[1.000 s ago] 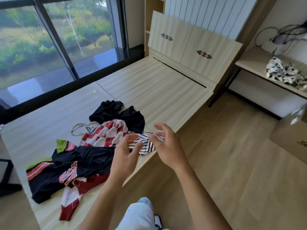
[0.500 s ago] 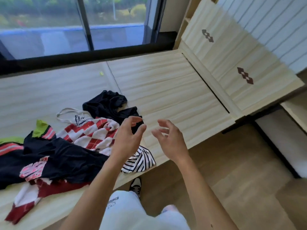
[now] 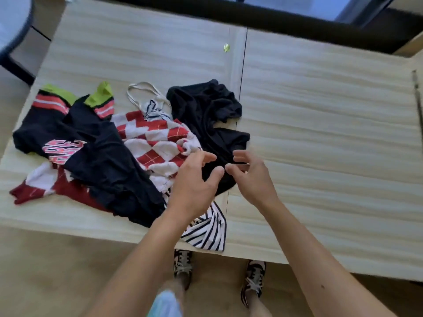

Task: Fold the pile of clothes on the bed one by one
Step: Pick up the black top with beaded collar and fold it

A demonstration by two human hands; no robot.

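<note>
A loose pile of clothes lies on the bare wooden bed point(image 3: 320, 115). It holds a plain black garment point(image 3: 206, 115), a red and white argyle top point(image 3: 155, 143), a black jersey with pink lettering and green cuffs point(image 3: 91, 143), and a black-and-white striped piece point(image 3: 206, 229) hanging over the near edge. My left hand point(image 3: 194, 186) and my right hand point(image 3: 249, 177) hover side by side just above the black garment's near part. Their fingers are spread and loosely bent, holding nothing.
The bed's right half is bare board, split by a seam point(image 3: 238, 110) down the middle. A small yellow-green scrap point(image 3: 226, 47) lies at the far side by the dark window sill. My shoes point(image 3: 253, 282) stand on the wooden floor against the bed's near edge.
The view has swung down and left, so the bed now fills the frame. Both hands have moved forward from the bed's edge to over the black garment.
</note>
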